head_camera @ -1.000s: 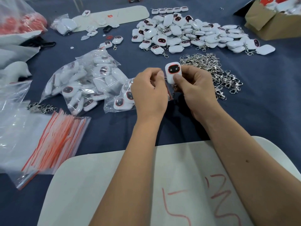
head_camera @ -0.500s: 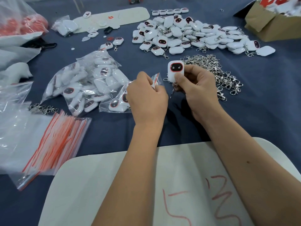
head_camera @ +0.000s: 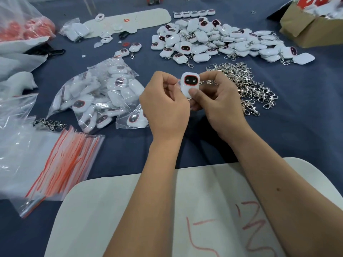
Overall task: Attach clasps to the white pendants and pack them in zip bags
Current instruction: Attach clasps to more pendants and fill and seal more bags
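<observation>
The right hand point(head_camera: 220, 101) pinches the white pendant point(head_camera: 190, 85). The left hand point(head_camera: 165, 106) has come back beside it, fingers curled; the little bag is hidden now, so packing looks close.

A dark blue tabletop point(head_camera: 306, 138) is seen under everything. A white board point(head_camera: 130, 210) marked with red strokes is laid at the near edge. A cardboard box point(head_camera: 304, 32) is set at the far right corner. A clear bag of red items point(head_camera: 27, 28) is placed at the far left, with a small black object point(head_camera: 124, 34) lying farther back beside a long white card point(head_camera: 148, 17). A white foam piece point(head_camera: 20, 82) is seen at the left edge.
</observation>
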`<action>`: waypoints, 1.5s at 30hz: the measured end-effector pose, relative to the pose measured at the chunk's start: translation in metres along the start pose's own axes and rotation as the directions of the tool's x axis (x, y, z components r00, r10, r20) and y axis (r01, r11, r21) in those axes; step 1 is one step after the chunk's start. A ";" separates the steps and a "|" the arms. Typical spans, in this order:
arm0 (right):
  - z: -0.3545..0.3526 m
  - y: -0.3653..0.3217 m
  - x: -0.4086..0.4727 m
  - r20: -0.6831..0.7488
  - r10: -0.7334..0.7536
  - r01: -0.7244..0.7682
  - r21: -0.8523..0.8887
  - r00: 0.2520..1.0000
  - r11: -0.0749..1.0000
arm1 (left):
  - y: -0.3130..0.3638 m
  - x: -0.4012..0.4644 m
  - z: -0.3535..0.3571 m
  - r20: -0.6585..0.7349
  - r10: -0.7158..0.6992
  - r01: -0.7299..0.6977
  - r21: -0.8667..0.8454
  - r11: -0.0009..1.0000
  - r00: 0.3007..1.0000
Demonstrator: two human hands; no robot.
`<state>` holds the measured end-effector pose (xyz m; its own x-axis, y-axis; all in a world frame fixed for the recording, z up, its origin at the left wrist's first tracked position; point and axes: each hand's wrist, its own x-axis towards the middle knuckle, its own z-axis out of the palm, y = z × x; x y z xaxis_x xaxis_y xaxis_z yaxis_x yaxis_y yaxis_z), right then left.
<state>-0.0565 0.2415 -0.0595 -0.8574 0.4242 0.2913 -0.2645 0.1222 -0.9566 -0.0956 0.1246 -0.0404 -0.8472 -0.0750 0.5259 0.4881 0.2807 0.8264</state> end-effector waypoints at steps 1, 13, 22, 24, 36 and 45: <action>0.000 0.001 0.000 0.004 0.009 -0.009 -0.027 1.000 1.000 | 0.000 0.000 0.000 -0.019 0.021 -0.021 0.004 1.000 1.000; 0.006 0.002 -0.003 0.171 -0.026 0.040 -0.078 0.985 0.996 | 0.003 -0.003 0.002 0.000 0.120 -0.120 -0.011 0.993 0.993; 0.005 -0.010 0.033 -0.163 -0.170 0.076 -0.467 0.972 0.881 | 0.003 -0.007 0.009 0.121 0.096 -0.094 -0.023 0.995 0.988; 0.004 -0.009 0.058 -0.115 -0.228 0.094 -0.668 0.967 0.738 | 0.003 -0.013 0.015 0.322 0.086 -0.111 0.060 0.992 0.943; -0.009 0.013 0.158 0.268 0.236 0.259 -0.963 0.934 0.069 | -0.001 -0.015 0.016 0.530 0.010 -0.123 0.178 0.976 0.848; -0.013 -0.018 0.100 0.002 -0.108 0.068 -0.791 0.994 0.609 | -0.007 -0.008 0.014 0.388 -0.085 0.061 0.072 0.995 0.918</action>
<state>-0.1317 0.2933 -0.0134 -0.8247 0.4065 0.3934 0.1295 0.8127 -0.5681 -0.0953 0.1365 -0.0530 -0.9003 0.2784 0.3348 0.4189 0.3442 0.8403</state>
